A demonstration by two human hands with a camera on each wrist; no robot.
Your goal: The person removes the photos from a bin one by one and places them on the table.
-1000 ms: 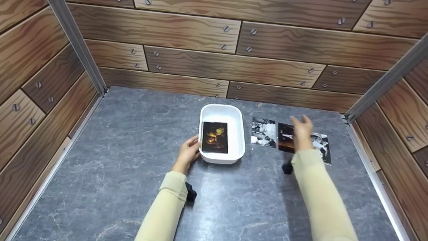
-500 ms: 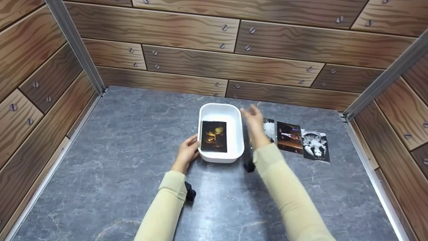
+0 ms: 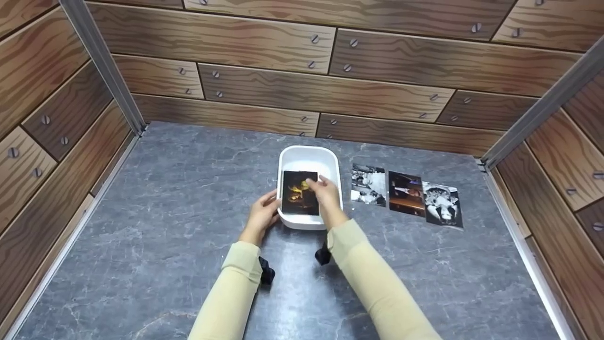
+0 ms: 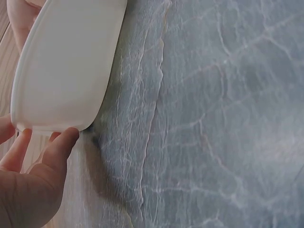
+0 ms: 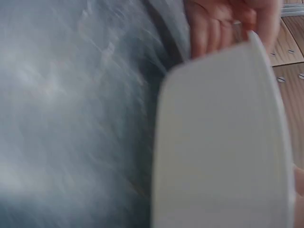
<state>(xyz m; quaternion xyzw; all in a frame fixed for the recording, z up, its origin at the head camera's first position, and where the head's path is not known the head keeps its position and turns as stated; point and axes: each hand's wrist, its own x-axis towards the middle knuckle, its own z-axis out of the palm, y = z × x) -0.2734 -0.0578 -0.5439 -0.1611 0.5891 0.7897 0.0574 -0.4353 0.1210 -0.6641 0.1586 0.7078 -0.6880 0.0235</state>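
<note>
Plank walls (image 3: 264, 47): wood-patterned boards with printed screws, behind and to either side of the white tub.
Tabletop (image 3: 188, 203): grey, marble-veined, under the tub.
Row of three prints: right of the tub, clear of it: a black-and-white print (image 3: 369, 185) nearest, an orange-and-dark print (image 3: 406, 193) next, another monochrome print (image 3: 443, 205) farthest.
White tub (image 3: 309, 161): deep, round-cornered.
Right hand (image 3: 327, 196): now over the tub's right side, hiding some rim; half a second ago it covered the nearest print outside. Thumb and forefinger tips show apart; I cannot tell whether it grips anything.
Left hand (image 3: 262, 212): clasps the tub's left wall, as before.
Dark print (image 3: 296, 194): inside the tub, near its left wall; near-black with yellow-gold figures, thumb over its right part.
</note>
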